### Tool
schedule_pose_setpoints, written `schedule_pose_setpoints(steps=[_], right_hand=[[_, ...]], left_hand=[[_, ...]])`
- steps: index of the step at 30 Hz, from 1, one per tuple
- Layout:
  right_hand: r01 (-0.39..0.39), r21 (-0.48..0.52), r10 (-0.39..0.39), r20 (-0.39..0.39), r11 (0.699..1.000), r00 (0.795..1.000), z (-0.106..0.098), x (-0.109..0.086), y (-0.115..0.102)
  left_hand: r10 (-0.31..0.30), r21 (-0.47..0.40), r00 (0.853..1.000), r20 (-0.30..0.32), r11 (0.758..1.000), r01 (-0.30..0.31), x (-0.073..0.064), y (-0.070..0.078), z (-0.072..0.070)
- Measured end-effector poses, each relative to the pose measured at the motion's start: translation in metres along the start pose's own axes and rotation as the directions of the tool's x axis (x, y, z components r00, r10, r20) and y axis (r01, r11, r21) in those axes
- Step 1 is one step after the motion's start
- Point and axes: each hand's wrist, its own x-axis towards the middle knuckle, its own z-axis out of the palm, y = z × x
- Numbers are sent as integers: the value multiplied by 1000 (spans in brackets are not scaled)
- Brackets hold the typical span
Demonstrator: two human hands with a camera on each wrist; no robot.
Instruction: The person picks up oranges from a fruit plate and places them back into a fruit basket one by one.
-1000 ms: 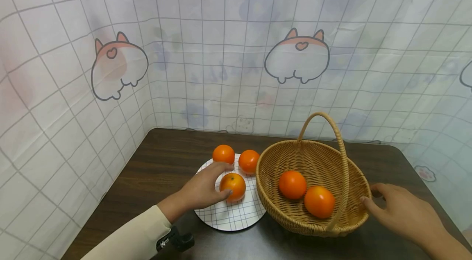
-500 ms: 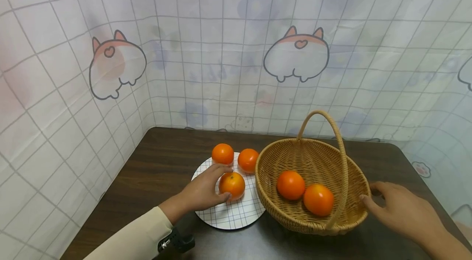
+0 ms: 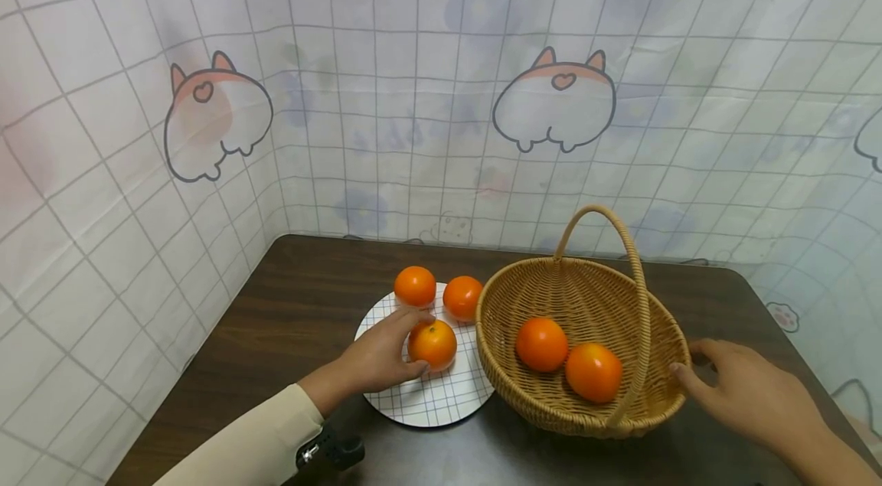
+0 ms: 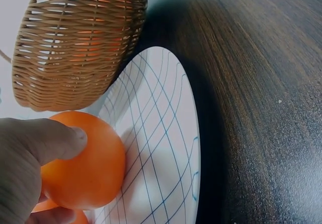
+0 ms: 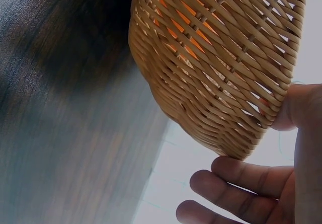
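Note:
My left hand [image 3: 379, 354] holds an orange [image 3: 436, 347] over the white plate [image 3: 430, 406] with its blue grid pattern. In the left wrist view the thumb lies across the near side of the orange [image 4: 95, 163], and fingertips show beneath it. Two more oranges, one at the far left [image 3: 415, 286] and one at the far right [image 3: 462, 298], sit toward the plate's back edge. My right hand [image 3: 758, 394] pinches the right rim of the wicker basket [image 3: 527, 283], thumb over the rim and fingers outside. Inside the basket are two oranges [image 3: 542, 344].
The basket's tall arched handle [image 3: 641, 302] rises above the fruit. Its left side overlaps the plate's right edge in the head view. A dark wood-grain table [image 3: 310, 295] carries everything, and a white grid-patterned curtain [image 3: 413, 88] stands behind it.
The head view has shifted very slightly. Both hands, the oranges, the plate and the basket keep almost the same places.

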Motion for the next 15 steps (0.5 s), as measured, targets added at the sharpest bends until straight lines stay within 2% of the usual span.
schedule_pose_setpoints(steps=[15], right_hand=[[-4,4,4,-3,1000,1000,1,0,1]], left_hand=[[4,-12,999,-34,1000,-4,1,1,0]])
